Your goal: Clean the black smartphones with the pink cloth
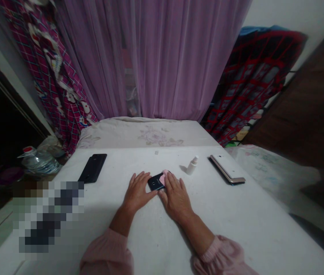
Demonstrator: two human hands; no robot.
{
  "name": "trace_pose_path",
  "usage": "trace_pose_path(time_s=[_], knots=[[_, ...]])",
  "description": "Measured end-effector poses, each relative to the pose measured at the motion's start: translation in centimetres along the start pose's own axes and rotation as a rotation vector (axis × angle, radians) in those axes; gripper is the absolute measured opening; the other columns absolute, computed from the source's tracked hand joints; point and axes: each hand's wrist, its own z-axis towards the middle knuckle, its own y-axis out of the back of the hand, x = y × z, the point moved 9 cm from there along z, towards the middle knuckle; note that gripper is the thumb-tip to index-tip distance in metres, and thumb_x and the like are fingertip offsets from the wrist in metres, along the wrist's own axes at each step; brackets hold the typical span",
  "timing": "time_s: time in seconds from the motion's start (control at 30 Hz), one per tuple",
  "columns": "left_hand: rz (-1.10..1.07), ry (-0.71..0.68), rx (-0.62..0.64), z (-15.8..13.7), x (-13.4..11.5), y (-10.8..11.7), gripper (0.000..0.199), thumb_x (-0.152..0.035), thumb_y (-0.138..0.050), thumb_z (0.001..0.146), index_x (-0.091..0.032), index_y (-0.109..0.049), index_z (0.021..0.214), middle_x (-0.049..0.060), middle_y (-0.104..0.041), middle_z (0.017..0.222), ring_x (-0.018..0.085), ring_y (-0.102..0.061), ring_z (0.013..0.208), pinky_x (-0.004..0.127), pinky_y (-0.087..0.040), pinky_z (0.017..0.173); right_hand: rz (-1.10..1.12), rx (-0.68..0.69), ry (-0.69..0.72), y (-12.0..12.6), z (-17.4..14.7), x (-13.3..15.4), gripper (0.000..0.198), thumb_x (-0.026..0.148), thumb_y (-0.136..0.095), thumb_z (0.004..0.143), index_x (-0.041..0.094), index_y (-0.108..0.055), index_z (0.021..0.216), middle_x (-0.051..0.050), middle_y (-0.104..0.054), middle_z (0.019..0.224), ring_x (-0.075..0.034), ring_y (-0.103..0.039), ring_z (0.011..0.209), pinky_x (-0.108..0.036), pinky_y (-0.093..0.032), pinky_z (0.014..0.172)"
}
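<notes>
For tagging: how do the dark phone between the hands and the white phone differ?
The dark phone is partly covered by a pink cloth; the white phone lies uncovered. The left hand touches the dark phone and the right hand rests on the cloth; no hand touches the white phone. Both are flat and slab-shaped.

Purple curtains point(176, 57) beside a pale wall point(288, 13), dim light.

READABLE TEXT: none | dark phone point(155, 183) at centre: faint pale mark point(158, 179) on its upward face (too small to spell out) | white phone point(225, 164) on top at right: tiny darker mark point(233, 171), equally illegible at this size
</notes>
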Motion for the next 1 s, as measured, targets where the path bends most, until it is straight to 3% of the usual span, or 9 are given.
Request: trace_pose_path(time_s=[0.2,0.5,0.83,1.0], knots=[[0.003,0.02,0.01,0.0,0.0,0.0,0.051,-0.039,-0.07,0.078,-0.024,-0.055,0.124,0.007,-0.056,0.136,0.026,-0.042,0.134,0.05,-0.02,0.116,0.066,0.002,0.128,0.7,-0.8,3.0,0.056,0.041,-0.042,0.095,0.012,-0.038,0.143,-0.013,-0.031,0.152,-0.026,-0.029,0.141,-0.05,-0.022,0.114],[0.014,-0.001,0.026,0.1,0.1,-0.1,0.053,-0.043,-0.07,0.078,-0.021,-0.055,0.123,0.009,-0.055,0.138,0.028,-0.042,0.134,0.051,-0.02,0.116,-0.035,0.065,-0.119,-0.1,-0.4,-1.6,0.067,0.05,-0.037,0.095,0.006,-0.032,0.146,-0.018,-0.022,0.154,-0.035,-0.026,0.141,-0.059,-0.023,0.109],[0.011,0.004,0.008,0.0,0.1,-0.1,0.051,-0.045,-0.068,0.078,-0.024,-0.055,0.124,0.007,-0.056,0.136,0.027,-0.043,0.133,0.05,-0.021,0.115,0.023,0.036,0.088,0.5,-1.0,1.7,0.062,0.046,-0.04,0.095,0.014,-0.032,0.147,-0.014,-0.026,0.154,-0.028,-0.026,0.142,-0.055,-0.021,0.112],[0.005,-0.016,-0.018,0.0,0.0,0.0,0.049,-0.045,-0.066,0.08,-0.025,-0.056,0.123,0.007,-0.057,0.135,0.026,-0.044,0.132,0.05,-0.02,0.115,0.006,0.021,0.007,0.4,-0.5,0.5,0.061,0.048,-0.037,0.096,0.014,-0.033,0.146,-0.015,-0.03,0.153,-0.03,-0.03,0.14,-0.057,-0.022,0.111]])
